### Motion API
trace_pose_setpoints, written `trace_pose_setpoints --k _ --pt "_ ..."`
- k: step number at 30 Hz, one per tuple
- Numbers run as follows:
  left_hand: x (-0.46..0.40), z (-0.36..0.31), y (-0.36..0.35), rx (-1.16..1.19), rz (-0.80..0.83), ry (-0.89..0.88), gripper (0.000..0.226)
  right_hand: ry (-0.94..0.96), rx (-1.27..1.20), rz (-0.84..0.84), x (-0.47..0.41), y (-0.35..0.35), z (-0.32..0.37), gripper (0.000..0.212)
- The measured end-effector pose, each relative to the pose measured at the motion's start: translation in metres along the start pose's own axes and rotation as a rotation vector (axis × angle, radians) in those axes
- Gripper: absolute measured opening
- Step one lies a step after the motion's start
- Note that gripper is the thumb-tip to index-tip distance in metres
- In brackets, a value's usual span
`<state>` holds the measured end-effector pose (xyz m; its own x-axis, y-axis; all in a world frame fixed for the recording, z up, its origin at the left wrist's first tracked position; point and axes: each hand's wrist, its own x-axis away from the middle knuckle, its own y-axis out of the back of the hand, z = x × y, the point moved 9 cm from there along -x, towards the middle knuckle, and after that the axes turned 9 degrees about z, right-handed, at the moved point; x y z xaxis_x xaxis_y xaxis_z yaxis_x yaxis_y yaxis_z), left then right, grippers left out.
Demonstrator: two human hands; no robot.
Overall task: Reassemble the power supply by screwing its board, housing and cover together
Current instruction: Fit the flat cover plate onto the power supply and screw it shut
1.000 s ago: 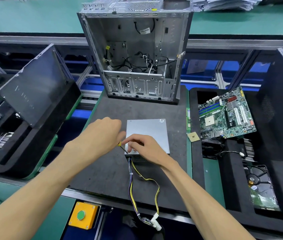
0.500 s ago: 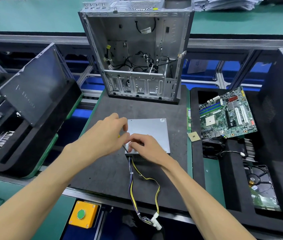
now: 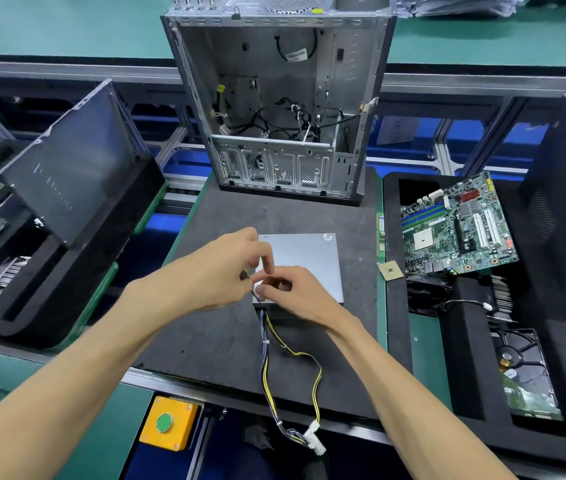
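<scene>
Both hands (image 3: 219,268) (image 3: 295,292) have closed in, gripping a thin screwdriver (image 3: 253,287) (yellow-handled) at the grey metal power supply's (image 3: 304,261) near-left corner; screwing seems underway.

An electronics assembly line. A stripped computer case (image 3: 276,105) stands on a foam mat (image 3: 212,341), a motherboard (image 3: 458,225) lies in foam trays (image 3: 465,358), and a yellow button box (image 3: 168,423) sits on green benches (image 3: 67,26).

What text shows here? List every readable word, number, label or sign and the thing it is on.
No text is readable in this view.
Round sticker on the flat grey metal power supply: too small to read.
White tag on the black cable inside the open silver computer case: blurred.
Green motherboard markings: too small.
Small square gold-brown processor chip: dark mark, unreadable.
Yellow button box: green button, no visible lettering.
</scene>
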<state>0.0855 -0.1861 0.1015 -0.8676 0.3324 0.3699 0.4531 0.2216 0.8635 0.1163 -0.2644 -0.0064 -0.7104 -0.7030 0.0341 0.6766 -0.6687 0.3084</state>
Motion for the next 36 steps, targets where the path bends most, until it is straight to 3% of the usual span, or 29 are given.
trace_pose_setpoints --k 3,7,9,13,18,22,25,30,33,36 --pt "-0.003 0.001 0.002 -0.031 -0.059 0.029 0.017 0.024 0.103 0.030 0.000 -0.003 0.002 0.011" --pt "0.004 0.027 0.019 -0.295 -0.200 0.315 0.035 -0.002 0.125 0.010 -0.003 -0.004 0.001 0.013" --pt "0.005 0.035 0.021 -0.288 -0.196 0.376 0.038 -0.028 0.126 0.011 -0.003 -0.004 -0.002 0.014" --pt "-0.002 0.018 0.012 -0.130 -0.084 0.205 0.016 -0.051 0.033 0.015 -0.001 -0.004 -0.003 0.011" --pt "-0.006 -0.003 0.010 -0.150 -0.032 0.022 0.008 -0.074 -0.103 0.029 0.001 -0.001 0.002 0.023" --pt "0.000 0.008 0.013 -0.202 -0.087 0.149 0.029 -0.038 -0.073 0.045 0.002 -0.003 0.005 0.029" --pt "0.000 0.013 0.012 -0.183 -0.060 0.195 0.019 -0.046 -0.067 0.033 0.001 -0.002 0.004 0.036" --pt "0.002 0.001 0.004 -0.188 0.070 0.053 0.006 -0.055 -0.064 0.051 -0.002 -0.003 -0.001 0.036" --pt "0.003 0.001 0.003 -0.218 0.085 0.048 0.005 -0.051 -0.055 0.046 -0.004 -0.003 -0.002 0.038" --pt "0.003 0.008 0.007 -0.328 0.005 0.152 0.023 -0.055 -0.074 0.036 -0.003 -0.003 -0.004 0.039"
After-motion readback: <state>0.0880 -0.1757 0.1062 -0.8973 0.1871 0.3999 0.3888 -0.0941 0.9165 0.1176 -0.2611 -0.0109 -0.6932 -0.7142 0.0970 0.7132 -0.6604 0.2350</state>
